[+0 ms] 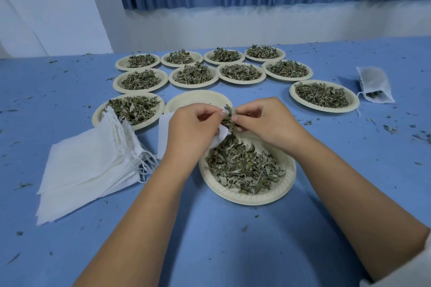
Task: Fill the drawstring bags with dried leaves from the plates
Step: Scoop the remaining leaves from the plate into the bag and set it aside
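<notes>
Working over the nearest plate (247, 193) of dried leaves (242, 168), the left hand (191, 128) pinches a white bag (220, 136) at its mouth, fingers curled shut on the cloth. The right hand (268, 121) grips a clump of leaves (229, 116) in closed fingertips at that opening. A stack of empty bags (88, 165) lies to the left. Beyond sit an empty plate (198, 100), further filled plates (193, 74), and a partly filled bag (374, 84) at far right.

Head camera looks forward and down — close over the table (233, 240).
</notes>
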Demonstrator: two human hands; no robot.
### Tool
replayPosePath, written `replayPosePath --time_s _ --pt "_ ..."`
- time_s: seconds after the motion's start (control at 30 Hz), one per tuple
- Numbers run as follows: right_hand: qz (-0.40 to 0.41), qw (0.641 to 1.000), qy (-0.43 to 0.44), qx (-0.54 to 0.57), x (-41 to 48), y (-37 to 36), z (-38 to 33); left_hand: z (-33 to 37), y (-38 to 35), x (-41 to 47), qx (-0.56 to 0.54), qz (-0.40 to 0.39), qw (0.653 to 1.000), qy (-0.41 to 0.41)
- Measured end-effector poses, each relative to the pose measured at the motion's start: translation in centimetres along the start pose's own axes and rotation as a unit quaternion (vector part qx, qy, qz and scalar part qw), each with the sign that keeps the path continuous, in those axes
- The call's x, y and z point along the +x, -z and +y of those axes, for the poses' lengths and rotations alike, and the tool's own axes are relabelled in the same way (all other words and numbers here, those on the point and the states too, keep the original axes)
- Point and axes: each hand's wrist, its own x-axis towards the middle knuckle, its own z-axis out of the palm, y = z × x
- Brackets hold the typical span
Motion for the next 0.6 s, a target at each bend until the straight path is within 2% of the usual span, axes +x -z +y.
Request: replayPosePath --time_s 0.23,0.43,0.6 --pt "0.026 0.999 0.038 0.001 -0.13 -0.52 -0.35 0.13 -0.29 -0.19 -0.002 -0.002 1.000 0.005" --pt "-0.019 0.999 0.020 0.025 -0.19 -0.17 -0.49 0.14 -0.06 -0.01 -0.002 0.001 1.000 0.012" --pt "0.014 0.999 0.017 0.031 0.12 -0.18 -0.24 0.73 0.16 -0.18 -0.095 -0.016 0.993 0.072"
